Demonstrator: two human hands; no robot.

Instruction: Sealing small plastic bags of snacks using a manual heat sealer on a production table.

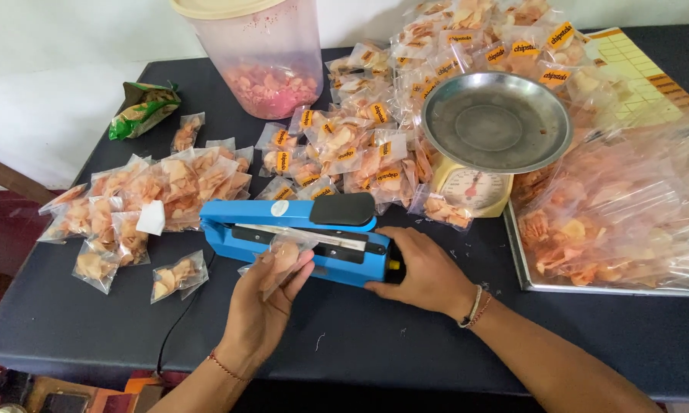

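A blue heat sealer [299, 233] with a black handle lies in the middle of the dark table [375, 336]. My left hand [262, 306] holds a small clear packet of orange chips [283, 256], its top edge lying across the sealer's bar. My right hand [421, 268] rests on the sealer's right end, fingers pressed against its black and yellow knob end. The sealer's arm is raised.
Small filled packets [153, 191] lie at the left, and labelled packets [360, 145] are piled behind the sealer. A kitchen scale with a metal bowl [496, 122] stands at the right, beside a tray with a big bag of chips [612, 222]. A plastic jar [256, 53] stands at the back.
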